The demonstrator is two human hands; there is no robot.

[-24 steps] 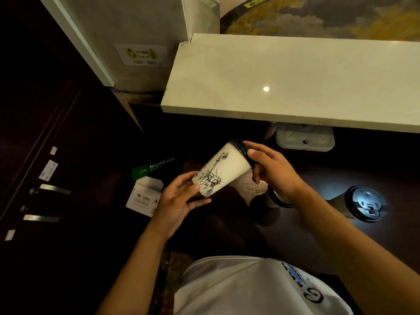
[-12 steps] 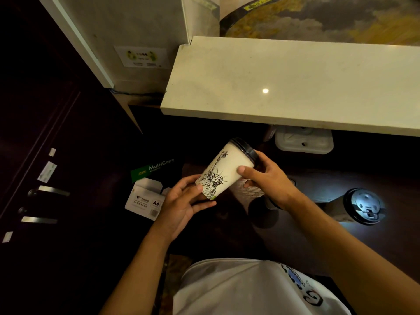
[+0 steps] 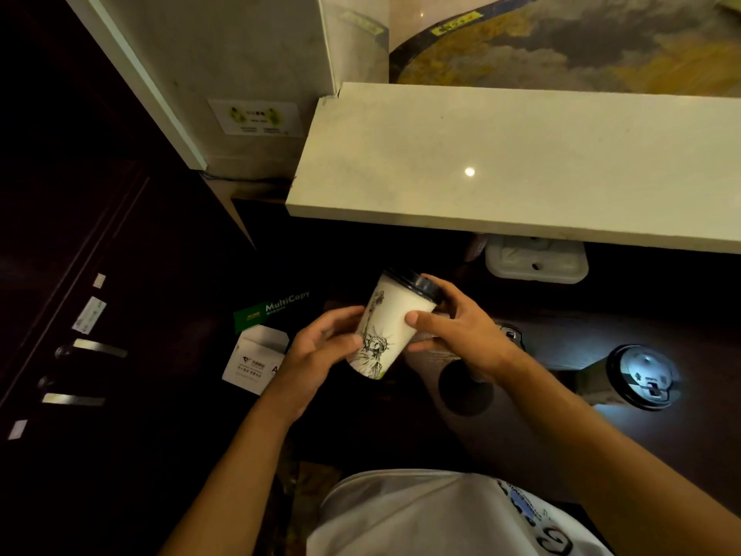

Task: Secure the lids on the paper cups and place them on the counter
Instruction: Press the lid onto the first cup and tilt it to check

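The right hand (image 3: 461, 339) grips the cup (image 3: 391, 327) high up, thumb across its white wall and fingers curled behind near the lid (image 3: 417, 282). The left hand (image 3: 320, 355) cradles the cup's lower part, fingers loosely bent against the printed statue drawing. The cup is held in the air, tilted with its top leaning away to the right, below the front edge of the counter (image 3: 521, 162); the black lid is on it (whether fully seated cannot be told from here), so its contents are hidden. To the right, on a dark surface, a second cup (image 3: 625, 381) stands with its lid on, also closed to view. Left of the hands lies a paper box (image 3: 260, 355) marked A4, under a green pack (image 3: 276, 309).
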